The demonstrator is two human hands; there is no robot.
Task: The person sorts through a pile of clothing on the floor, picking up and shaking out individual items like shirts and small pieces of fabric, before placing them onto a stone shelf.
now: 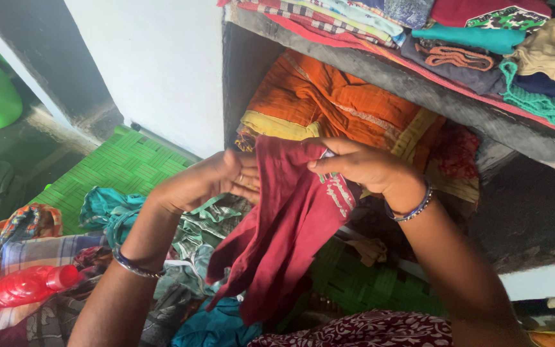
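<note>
A stone shelf (419, 87) crosses the upper right, with folded clothes (483, 38) stacked on top of it and an orange cloth (329, 103) with yellow borders bundled in the recess below. A green woven mat (117, 167) covers the floor at lower left, with a loose heap of mixed garments (97, 257) and a red plastic bottle (14, 289) lying on it.

In the centre, a person holds up a maroon garment (284, 238) in front of the recess. Its long axis runs from the top, level with both hands, downward and slightly leftward toward the person's lap, where the free end hangs loose.

The left hand (207, 183) is closed on the garment's upper left edge, fingers curled against the cloth. The right hand (367, 168) pinches the upper right edge, beside a strip of pale embroidery (338, 193), thumb over the fabric. The hands sit near each other, at about the same height, with the cloth's top edge between them. Both wrists wear bangles. The right hand is nearer the shelf and the orange cloth; the left is nearer the heap.
</note>
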